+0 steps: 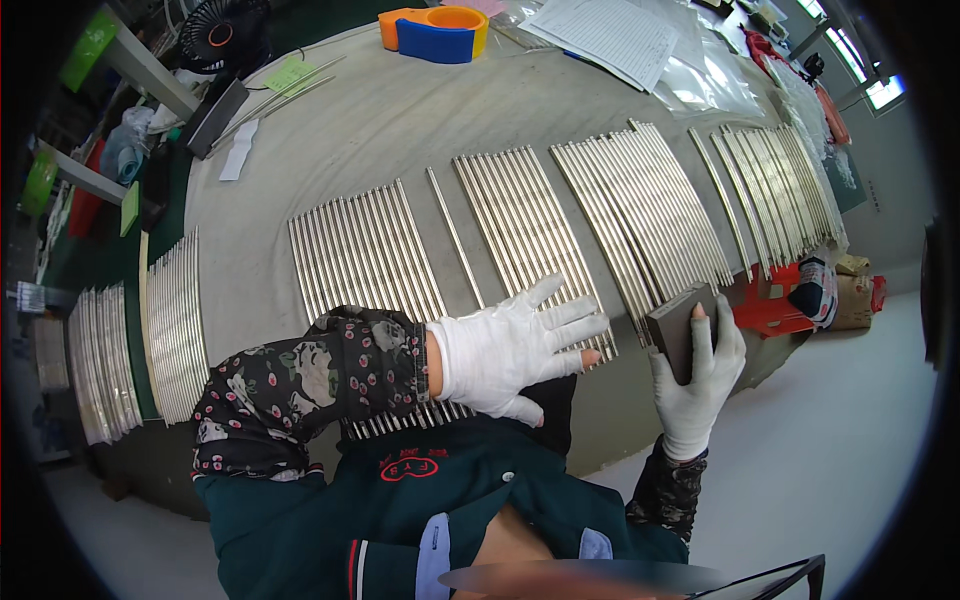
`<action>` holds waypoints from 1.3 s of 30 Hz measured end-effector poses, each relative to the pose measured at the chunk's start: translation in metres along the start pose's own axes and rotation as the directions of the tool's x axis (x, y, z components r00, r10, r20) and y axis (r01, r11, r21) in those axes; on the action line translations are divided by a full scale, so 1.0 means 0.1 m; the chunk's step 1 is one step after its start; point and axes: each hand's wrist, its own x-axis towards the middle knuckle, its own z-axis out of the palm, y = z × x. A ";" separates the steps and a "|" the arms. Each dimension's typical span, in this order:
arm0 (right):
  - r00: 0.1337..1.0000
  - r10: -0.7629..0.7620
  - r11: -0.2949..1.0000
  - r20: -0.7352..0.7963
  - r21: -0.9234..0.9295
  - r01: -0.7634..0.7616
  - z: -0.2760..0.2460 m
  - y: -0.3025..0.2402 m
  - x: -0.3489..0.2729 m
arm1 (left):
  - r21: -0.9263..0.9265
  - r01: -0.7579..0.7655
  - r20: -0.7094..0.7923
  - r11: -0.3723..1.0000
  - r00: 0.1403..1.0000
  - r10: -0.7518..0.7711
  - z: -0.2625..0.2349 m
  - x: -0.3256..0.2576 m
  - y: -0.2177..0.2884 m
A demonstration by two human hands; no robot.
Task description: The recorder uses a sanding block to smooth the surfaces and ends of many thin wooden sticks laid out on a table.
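Observation:
My left hand (500,355), in a white glove with some bare fingertips, lies with fingers spread over the near end of a row of thin silvery metal rods (515,210). My right hand (702,385), gloved the same way, grips a dark grey rectangular block (676,335). The block is by the near end of another row of rods (640,205); whether it touches them I cannot tell. Left of the middle row lies one single rod (453,232). A further row of rods (355,245) runs partly under my left sleeve.
More rods (785,195) lie at the right, and bundles (103,360) stand at the far left. On the table's (400,115) far side are an orange and blue tape dispenser (435,35), papers (605,38) and plastic bags (710,75). A red stool (770,305) stands beyond the right edge.

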 end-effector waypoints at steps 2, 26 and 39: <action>1.000 0.008 1.000 -0.006 -0.020 -0.008 0.00 0.02 -0.03 | 0.041 -0.009 0.012 0.999 1.000 0.009 0.00 0.05 -0.02; 1.000 -0.017 0.999 -0.001 -0.040 0.017 0.02 0.01 0.00 | -0.050 -0.139 -0.085 0.989 0.987 0.134 -0.12 0.10 0.11; 0.998 -0.047 0.997 0.041 0.064 0.044 0.07 -0.19 0.13 | 0.217 0.275 -0.085 0.937 0.961 -0.262 -0.20 -0.33 -0.42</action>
